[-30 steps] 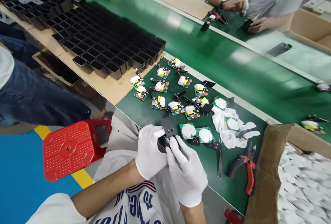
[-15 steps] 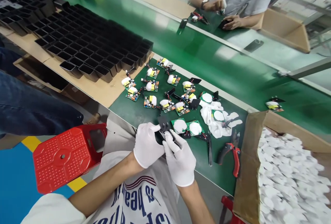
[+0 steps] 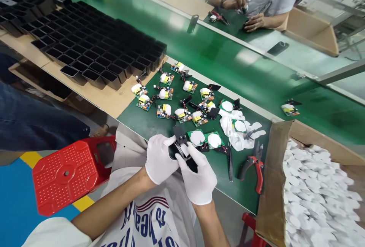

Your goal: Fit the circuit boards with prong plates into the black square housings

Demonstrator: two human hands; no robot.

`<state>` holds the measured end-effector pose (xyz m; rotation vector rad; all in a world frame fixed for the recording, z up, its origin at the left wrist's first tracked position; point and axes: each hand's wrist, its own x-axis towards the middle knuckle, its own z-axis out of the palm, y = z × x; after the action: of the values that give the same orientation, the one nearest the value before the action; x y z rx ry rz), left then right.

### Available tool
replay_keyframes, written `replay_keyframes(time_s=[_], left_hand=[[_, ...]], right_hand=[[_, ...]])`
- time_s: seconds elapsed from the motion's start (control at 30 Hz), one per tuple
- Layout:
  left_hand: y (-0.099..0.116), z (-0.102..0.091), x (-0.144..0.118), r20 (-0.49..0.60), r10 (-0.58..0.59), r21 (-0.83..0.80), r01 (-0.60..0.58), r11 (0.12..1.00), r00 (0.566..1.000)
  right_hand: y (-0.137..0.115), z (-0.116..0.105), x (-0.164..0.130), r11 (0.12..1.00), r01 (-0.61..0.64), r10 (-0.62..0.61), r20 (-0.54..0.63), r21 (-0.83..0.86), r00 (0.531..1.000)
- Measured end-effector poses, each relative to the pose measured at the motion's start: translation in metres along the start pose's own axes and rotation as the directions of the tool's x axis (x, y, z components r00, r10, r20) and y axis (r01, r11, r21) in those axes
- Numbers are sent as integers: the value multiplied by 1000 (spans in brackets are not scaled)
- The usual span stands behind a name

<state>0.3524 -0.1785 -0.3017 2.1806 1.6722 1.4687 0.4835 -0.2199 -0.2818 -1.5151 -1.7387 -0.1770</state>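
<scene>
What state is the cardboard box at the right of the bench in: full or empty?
Full, or nearly so: the cardboard box is heaped with white pads up to its rim, its flap standing open.

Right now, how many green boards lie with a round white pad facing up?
4 boards: two beside the black part both hands hold, one at the mat's far edge, one on the white gloves; others may hide beneath.

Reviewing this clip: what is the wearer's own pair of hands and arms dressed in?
Both the left hand and the right hand wear plain white fabric gloves ending at the wrist. Forearms are bare below them. The left arm shows a short white sleeve near the elbow; no watch, ring or marking is visible on either.
</scene>
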Motion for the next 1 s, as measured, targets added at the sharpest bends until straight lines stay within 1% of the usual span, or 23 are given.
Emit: replay_keyframes(time_s=[0.07,0.13,0.2,0.27,0.43,0.5,0.6,0.67,0.73,0.83,0.9,0.93,0.97,1.0], left_hand=[[0,0,1,2,-4,7,4,1000,1000],[1,1,1,5,-8,10,8,1000,1000],[1,1,1,7,-8,8,8,1000,1000],[0,1,1,11,-7,2,7,1000,1000],[-2,-3,2,42,2,-26,-1,1000,999],[-4,-4,1,65,11,-41,-8,999,998],[-6,-4,1,83,26,-59,-21,998,996],[-8,-5,1,87,43,-81,-36,996,995],[-10,-8,2,103,63,-113,-51,992,993],[-16,-18,0,170,51,-202,-15,979,984],[-21,-26,-3,201,3,-342,67,937,980],[-24,-30,-5,205,-39,-432,126,893,978],[-26,-33,-8,199,-92,-519,184,834,976],[-28,-35,-9,186,-155,-592,237,770,970]], right_hand=[[-1,0,0,1000,-17,16,-40,-15,999],[0,1,0,1000,8,-9,-43,-26,999],[0,1,1,999,48,-49,-17,-21,999],[1,0,2,998,61,-61,2,-14,998],[-1,-6,4,999,38,-39,37,29,999],[-1,-8,4,998,57,-57,88,2,995],[-1,-8,4,990,104,-86,175,-94,981],[-1,-7,5,986,114,-92,181,-119,979],[-2,-9,9,988,108,-90,163,-106,982],[-7,-19,18,992,86,-75,123,-88,990],[-12,-27,23,990,53,-48,35,-131,998],[-14,-29,24,986,27,-29,-14,-162,999],[-16,-28,25,982,5,-12,-37,-186,999],[-17,-26,24,981,-7,0,-34,-193,999]])
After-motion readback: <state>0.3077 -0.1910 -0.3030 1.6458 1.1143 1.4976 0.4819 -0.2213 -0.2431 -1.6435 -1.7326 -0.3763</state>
